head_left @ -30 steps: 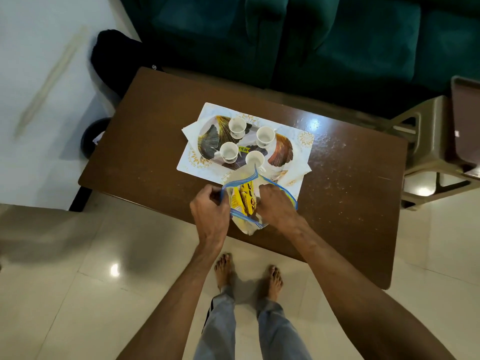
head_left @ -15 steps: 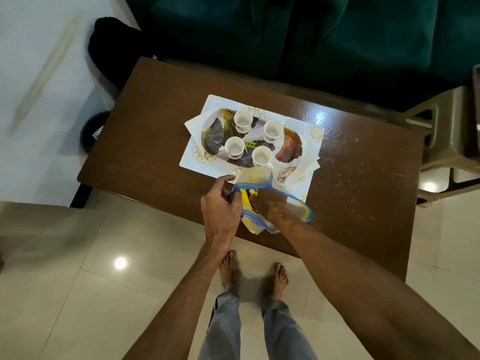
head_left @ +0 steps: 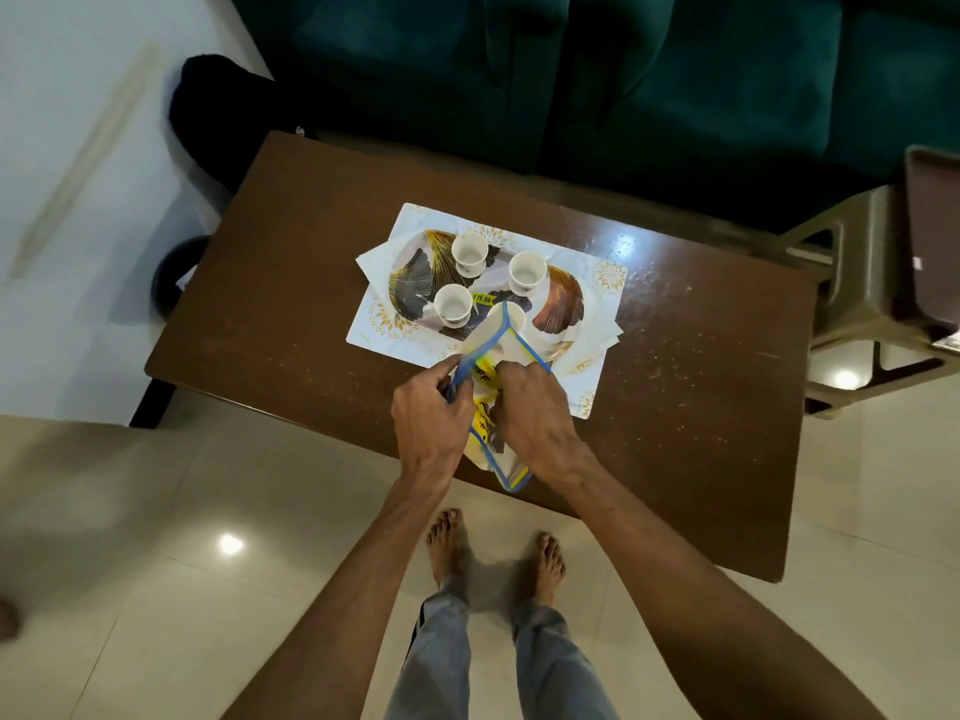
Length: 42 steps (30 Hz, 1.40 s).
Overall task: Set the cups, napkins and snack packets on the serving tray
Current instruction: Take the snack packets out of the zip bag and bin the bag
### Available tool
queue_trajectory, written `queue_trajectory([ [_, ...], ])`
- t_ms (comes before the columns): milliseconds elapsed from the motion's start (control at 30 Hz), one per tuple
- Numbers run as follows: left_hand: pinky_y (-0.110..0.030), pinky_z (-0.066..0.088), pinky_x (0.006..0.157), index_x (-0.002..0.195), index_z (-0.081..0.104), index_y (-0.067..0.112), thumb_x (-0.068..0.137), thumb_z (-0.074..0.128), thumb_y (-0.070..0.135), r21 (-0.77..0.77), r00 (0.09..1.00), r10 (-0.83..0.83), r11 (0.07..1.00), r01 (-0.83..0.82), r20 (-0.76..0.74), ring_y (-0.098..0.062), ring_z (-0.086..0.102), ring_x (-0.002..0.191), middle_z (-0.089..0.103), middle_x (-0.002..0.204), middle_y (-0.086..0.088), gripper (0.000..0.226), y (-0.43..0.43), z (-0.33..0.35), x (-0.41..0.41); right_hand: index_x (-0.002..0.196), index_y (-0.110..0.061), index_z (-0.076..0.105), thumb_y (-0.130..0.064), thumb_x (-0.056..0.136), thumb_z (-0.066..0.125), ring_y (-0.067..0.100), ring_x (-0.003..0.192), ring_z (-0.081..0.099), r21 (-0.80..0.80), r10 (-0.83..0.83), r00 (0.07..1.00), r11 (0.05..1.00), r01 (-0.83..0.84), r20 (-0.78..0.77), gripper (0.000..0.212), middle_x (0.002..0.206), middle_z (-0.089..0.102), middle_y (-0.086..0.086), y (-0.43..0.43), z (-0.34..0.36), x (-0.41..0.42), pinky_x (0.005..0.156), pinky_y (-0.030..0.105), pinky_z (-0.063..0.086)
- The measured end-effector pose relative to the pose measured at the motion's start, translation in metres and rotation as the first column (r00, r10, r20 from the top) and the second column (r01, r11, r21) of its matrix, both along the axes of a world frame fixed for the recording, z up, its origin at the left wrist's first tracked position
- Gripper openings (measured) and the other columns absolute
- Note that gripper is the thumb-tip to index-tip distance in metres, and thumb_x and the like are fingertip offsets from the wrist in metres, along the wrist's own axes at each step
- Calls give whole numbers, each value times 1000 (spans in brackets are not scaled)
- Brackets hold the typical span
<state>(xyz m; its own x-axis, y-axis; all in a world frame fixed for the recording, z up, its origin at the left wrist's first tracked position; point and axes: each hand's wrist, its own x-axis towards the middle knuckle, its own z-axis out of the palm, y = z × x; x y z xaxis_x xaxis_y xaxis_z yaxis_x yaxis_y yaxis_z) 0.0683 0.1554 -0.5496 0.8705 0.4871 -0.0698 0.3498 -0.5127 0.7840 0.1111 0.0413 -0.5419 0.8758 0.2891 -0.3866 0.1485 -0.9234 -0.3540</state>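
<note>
Left hand (head_left: 427, 423) pinching the zip bag's blue rim (head_left: 462, 367), right hand (head_left: 535, 413) closing on the yellow snack packets (head_left: 480, 407) inside: best drawn out slowly, clear of the cups (head_left: 453, 304).

The room is dimly lit from overhead. Glare spots are seen on the table (head_left: 623, 241) and floor tiles (head_left: 228, 543). Edges are bent by wide-angle distortion.

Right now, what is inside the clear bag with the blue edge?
Inside the clear bag yellow snack packets show between the left hand and right hand. Their number is hidden by the hands.
</note>
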Motion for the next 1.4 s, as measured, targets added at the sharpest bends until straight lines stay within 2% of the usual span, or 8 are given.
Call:
queue_trajectory([
  [300,-23,32,52,110,77,18,94,61,21,98,998,-50,994,54,-41,-11,52,50,57,57,1,22,-12,15,8,86,-15,68,-11,79,69,28,61,51,375,-231,971,907,194,56,8,64,61,2,-99,87,-13,57,31,38],
  [400,-21,29,51,112,76,16,95,61,21,106,997,-58,992,64,-53,-9,50,48,55,56,2,23,-20,15,9,92,-18,75,-10,81,75,15,69,70,498,-386,922,796,345,-21,14,74,74,-4,-140,104,0,65,32,55],
  [533,-27,44,50,111,76,15,95,62,22,97,998,-57,993,60,-33,-16,56,48,57,55,-2,22,-33,16,10,105,-22,77,-6,82,75,3,77,71,550,-553,832,706,446,35,28,86,75,-12,-176,91,22,74,24,56],
  [633,-42,55,52,109,75,18,95,60,25,38,997,-70,997,71,-31,-22,60,45,56,52,-1,22,-41,12,10,104,-16,77,-7,82,72,13,75,71,475,-592,804,723,502,51,24,87,76,-2,-186,49,36,76,33,59],
  [800,-43,58,50,122,71,14,96,62,21,-35,997,-61,998,59,-45,-21,64,47,60,59,-4,28,-53,8,16,92,-7,72,-4,80,62,42,78,66,245,-560,812,820,517,162,16,87,74,19,-182,-24,45,67,38,48],
  [1033,-40,56,43,124,70,13,97,62,20,-76,998,-49,996,46,-39,-16,61,38,57,58,-2,29,-58,5,20,125,-8,62,-2,87,60,43,94,63,16,-356,889,930,368,288,38,106,67,21,-175,-89,52,74,45,52],
  [1233,-41,57,42,125,70,14,98,62,20,-103,999,-19,995,16,-32,-16,62,40,59,61,-3,29,-58,1,25,131,-16,62,0,81,58,44,115,54,-258,-91,986,958,126,140,52,133,56,16,-184,-135,44,87,50,52],
  [1400,-39,57,43,126,69,13,97,64,17,-106,999,-31,994,28,-25,-19,64,45,59,62,-3,29,-55,6,24,150,-26,41,2,82,56,42,143,31,-276,-3,998,961,-14,-59,74,161,26,12,-190,-144,21,109,52,38],
])
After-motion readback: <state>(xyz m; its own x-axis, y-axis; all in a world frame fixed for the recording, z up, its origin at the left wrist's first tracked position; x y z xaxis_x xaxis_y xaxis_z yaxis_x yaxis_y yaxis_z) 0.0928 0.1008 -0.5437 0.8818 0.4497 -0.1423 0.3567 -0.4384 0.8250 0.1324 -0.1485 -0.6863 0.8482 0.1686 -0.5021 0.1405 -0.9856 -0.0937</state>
